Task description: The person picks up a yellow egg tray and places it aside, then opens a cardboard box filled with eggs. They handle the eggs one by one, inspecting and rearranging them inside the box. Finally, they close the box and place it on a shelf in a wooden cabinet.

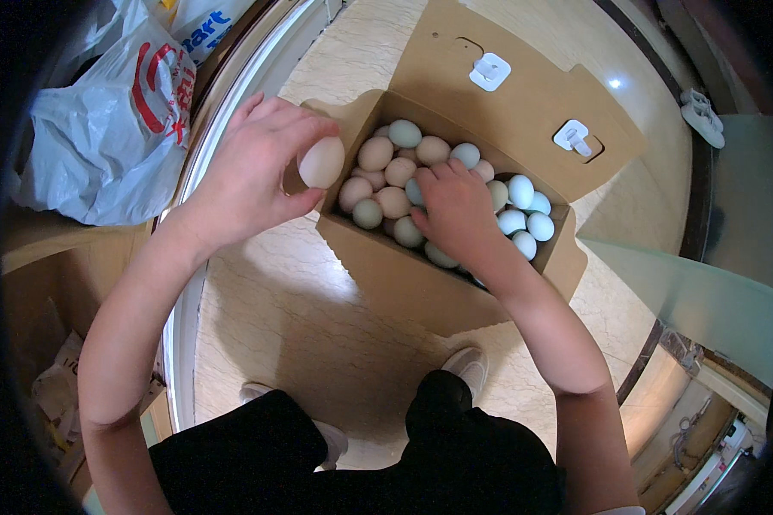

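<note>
Between the thumb and fingers of my left hand (257,164) is a cream-coloured egg (322,163), held beside the left end of an open cardboard box (399,283). The box holds several loose eggs: brown and pinkish ones (375,153) lie mostly on its left side, pale blue-green ones (540,226) mostly on the right. My right hand (457,203) reaches into the middle of the box, its fingertips on a pale bluish egg (415,192). Whether the fingers grip that egg cannot be told. The palm hides some eggs below it.
The raised box lid (522,84) bears two white plastic clasps (490,71). White plastic bags (116,129) sit on a wooden surface at the left. A frosted glass panel (696,290) stands at the right, and white shoes (703,118) lie at the upper right.
</note>
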Demonstrator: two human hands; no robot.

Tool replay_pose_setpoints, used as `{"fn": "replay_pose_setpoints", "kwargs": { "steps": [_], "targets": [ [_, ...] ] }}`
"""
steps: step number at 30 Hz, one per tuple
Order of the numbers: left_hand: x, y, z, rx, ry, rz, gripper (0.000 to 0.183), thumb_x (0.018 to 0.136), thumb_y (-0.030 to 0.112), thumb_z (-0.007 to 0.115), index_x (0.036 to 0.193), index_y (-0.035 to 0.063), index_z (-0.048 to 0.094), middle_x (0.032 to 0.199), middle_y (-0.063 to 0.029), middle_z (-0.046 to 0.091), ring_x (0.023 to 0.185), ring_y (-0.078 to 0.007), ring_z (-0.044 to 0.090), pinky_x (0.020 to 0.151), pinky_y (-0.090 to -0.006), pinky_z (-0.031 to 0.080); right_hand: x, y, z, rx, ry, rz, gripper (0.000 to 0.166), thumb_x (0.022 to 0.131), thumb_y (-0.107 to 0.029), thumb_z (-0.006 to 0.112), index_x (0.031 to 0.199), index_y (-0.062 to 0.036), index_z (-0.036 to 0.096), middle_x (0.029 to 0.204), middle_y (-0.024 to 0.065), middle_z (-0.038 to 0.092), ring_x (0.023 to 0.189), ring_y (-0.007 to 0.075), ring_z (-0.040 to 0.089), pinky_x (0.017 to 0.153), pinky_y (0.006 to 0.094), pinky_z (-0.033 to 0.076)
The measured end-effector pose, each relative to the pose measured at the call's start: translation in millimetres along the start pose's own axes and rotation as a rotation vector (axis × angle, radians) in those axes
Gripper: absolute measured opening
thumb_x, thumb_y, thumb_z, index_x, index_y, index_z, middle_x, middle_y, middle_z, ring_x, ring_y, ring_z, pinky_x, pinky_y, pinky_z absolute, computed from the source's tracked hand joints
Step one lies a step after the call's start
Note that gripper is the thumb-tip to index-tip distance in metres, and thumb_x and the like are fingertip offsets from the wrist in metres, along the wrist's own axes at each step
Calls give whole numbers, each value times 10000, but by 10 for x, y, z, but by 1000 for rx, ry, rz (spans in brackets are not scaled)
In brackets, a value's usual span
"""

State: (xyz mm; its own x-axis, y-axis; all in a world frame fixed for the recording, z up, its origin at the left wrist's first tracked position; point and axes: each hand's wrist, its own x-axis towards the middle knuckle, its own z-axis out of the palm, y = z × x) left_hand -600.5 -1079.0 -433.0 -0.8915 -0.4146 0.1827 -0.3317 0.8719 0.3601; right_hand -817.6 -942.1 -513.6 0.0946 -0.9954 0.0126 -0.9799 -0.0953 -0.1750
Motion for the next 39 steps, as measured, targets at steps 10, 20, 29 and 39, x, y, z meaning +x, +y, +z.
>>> {"fn": "replay_pose_setpoints", "kwargs": {
  "steps": [10,20,29,39],
  "targets": [
    [-79,15,51,-51,-33,13,549,589,145,761,1102,68,581,1038,-112,597,1037,-316,530,1004,-455,338,-140,59,-365,424,187,264,325,696,-147,714,983,-20,630,922,161,619,883,315,598,744,382,502],
    [409,185,589,-131,-182,127,516,590,144,757,1070,63,583,1031,-94,586,1038,-305,504,1072,-442,308,-957,21,-369,1016,521,674,376,751,-5,726,1102,18,595,958,46,612,832,107,573,759,243,479],
    [565,255,834,97,-402,57,526,599,124,743,1094,48,584,1042,-103,553,1065,-304,486,1097,-466,275,-1134,98,-384,1122,544,677,412,738,-22,732,1123,16,589,1016,73,604,881,136,591,793,266,489],
    [636,315,853,192,-471,29,514,614,50,709,1109,25,574,1044,-112,551,1015,-307,509,928,-392,420,-1122,170,-364,1165,541,677,411,732,-44,741,1112,7,593,995,66,610,873,131,589,782,263,492]
  ]
}}
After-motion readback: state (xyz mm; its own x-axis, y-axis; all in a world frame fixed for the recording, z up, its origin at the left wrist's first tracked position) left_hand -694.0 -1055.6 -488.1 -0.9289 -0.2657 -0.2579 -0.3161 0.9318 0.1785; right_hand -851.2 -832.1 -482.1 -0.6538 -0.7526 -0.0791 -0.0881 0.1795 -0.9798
